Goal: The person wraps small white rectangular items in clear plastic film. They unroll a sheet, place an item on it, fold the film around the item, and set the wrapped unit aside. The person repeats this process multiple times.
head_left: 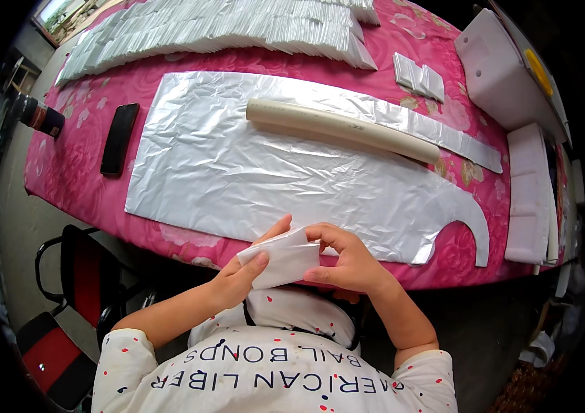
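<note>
Held between both hands, just before the table's near edge: small folded white plastic packet (282, 261). Left hand (241, 275) pinching its left end, right hand (347, 261) gripping the right edge. Best to keep edges aligned, press each fold flat. Beyond, on pink flowered table (65, 172): large flat translucent plastic sheet (258, 165), cream plastic tube (340, 129), rows of folded white packets (216, 27).

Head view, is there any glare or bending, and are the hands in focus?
Head view: daylight sheen on the flat plastic sheet; table edge bows from fisheye; corners black; left hand, right hand and folded plastic piece sharp.
</note>
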The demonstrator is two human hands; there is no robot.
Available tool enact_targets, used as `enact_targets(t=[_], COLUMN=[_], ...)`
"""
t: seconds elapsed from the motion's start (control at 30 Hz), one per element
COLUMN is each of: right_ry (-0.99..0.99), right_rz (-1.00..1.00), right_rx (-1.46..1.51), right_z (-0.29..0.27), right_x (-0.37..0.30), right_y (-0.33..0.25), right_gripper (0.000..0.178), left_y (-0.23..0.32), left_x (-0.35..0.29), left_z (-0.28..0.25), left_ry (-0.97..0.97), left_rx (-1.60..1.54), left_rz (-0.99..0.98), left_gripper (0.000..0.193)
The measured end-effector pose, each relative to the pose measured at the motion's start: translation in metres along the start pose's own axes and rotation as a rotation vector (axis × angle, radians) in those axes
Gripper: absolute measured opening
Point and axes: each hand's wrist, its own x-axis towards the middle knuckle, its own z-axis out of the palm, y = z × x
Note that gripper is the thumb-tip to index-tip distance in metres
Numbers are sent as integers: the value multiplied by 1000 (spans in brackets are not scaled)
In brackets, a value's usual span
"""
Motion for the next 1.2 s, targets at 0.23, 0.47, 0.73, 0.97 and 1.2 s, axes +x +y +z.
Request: enact_targets(t=[0.23,0.47,0.73,0.97,1.2], right_ry=[92,97,88,64,92], right_rz=[124,192,160,177,162], right_rx=[83,146,216,259,255], right_z=[10,-2,-7,-13,-39], right_x=[14,9,14,13,11], right_y=[3,13,22,31,24], right_gripper=[17,15,16,14,15], left_y=[-4,-3,-2,2,3], left_x=[4,9,21,23,31], left_z=[-3,-5,-4,-12,-17], left_ry=[22,345,360,322,309], left_rx=[111,263,288,417,291], left_rz=[20,-5,-27,-122,-103], left_gripper=[56,44,20,17,17])
